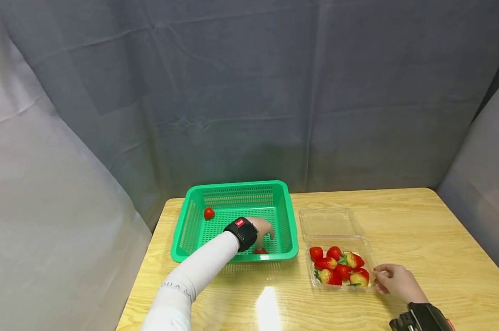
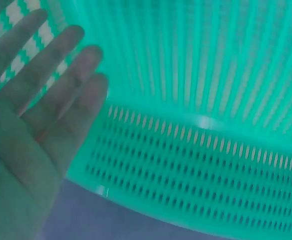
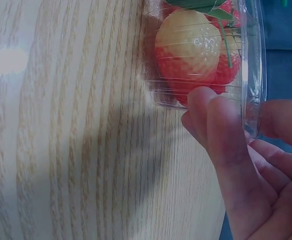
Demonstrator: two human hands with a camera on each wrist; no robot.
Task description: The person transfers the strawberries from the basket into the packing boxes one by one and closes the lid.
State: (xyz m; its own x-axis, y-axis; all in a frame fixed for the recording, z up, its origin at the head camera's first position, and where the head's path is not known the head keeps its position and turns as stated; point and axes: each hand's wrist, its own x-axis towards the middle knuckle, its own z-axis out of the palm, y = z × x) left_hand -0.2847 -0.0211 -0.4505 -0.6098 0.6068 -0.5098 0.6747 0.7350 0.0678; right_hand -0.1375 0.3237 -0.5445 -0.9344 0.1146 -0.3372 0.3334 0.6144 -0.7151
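My left hand reaches down into a green plastic basket. In the left wrist view its fingers are extended and spread a little. Just below that hand, by the near wall, a red strawberry is partly visible; whether they touch is unclear. Another strawberry lies at the basket's far left. To the right, my right hand pinches the near right corner of a clear plastic box, thumb and fingers on either side of its rim. Several red and pale strawberries fill the box.
The box's clear lid is folded back toward the far side, beside the basket. Both containers stand on a light wooden table. Grey cloth hangs behind it, with paler cloth at both sides.
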